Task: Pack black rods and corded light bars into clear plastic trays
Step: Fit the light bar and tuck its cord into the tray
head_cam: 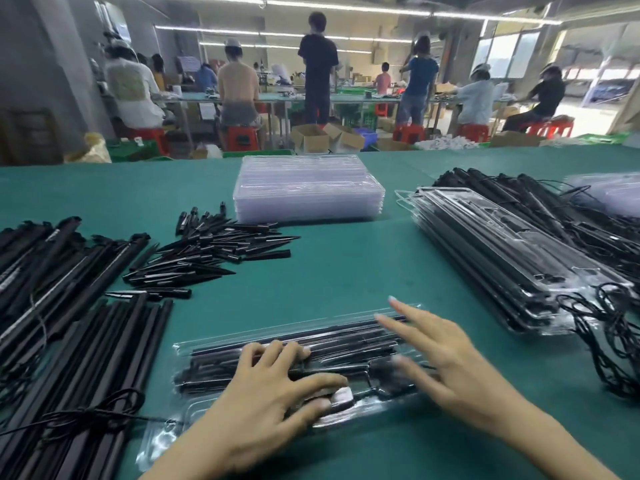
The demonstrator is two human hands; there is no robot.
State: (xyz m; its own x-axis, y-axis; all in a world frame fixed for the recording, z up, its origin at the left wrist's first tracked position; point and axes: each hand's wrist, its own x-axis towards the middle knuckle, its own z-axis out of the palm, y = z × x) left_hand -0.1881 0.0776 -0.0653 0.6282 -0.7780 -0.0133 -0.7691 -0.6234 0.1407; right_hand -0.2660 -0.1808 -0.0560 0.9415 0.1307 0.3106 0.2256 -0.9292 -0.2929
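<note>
A clear plastic tray (242,336) lies in front of me on the green table, with black rods and a corded part inside. My left hand (273,386) rests on the tray's left half, its fingers slightly bent and pressing on the contents. My right hand (446,362) is spread flat over the tray's right end and is blurred. Loose black rods (104,358) lie at the near left, and corded light bars (41,268) are piled beyond them.
A stack of empty clear trays (308,188) stands at mid-table. Black spikes (214,247) are heaped left of centre. Packed trays (491,251) with trailing cords (613,341) are stacked at the right. Several people work at benches beyond the table edge.
</note>
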